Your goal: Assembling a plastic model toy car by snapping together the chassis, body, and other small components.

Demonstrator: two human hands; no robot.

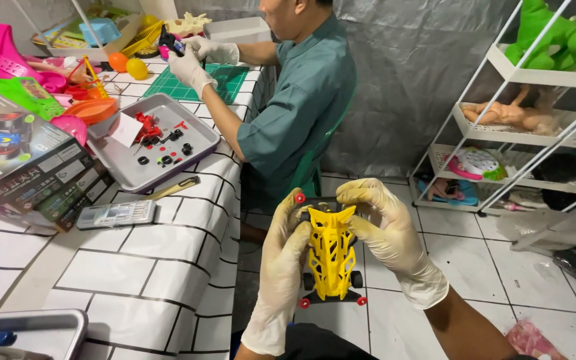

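Both my hands wear pale latex gloves and hold a small toy race car (pixel 331 257) with a yellow lattice body, black chassis and wheels, and small red rollers. My left hand (pixel 281 273) grips its left side, fingers curled at the front end. My right hand (pixel 388 233) closes over the top right of the car. The car hangs above the tiled floor, right of the table edge.
A table (pixel 161 267) with a white brick-pattern cloth stands at left, bearing a grey tray (pixel 121 167) of small car parts, toy boxes (pixel 21 167) and bright plastic toys. A gloved person in a green shirt (pixel 301 113) sits opposite. A white shelf rack (pixel 528 127) stands right.
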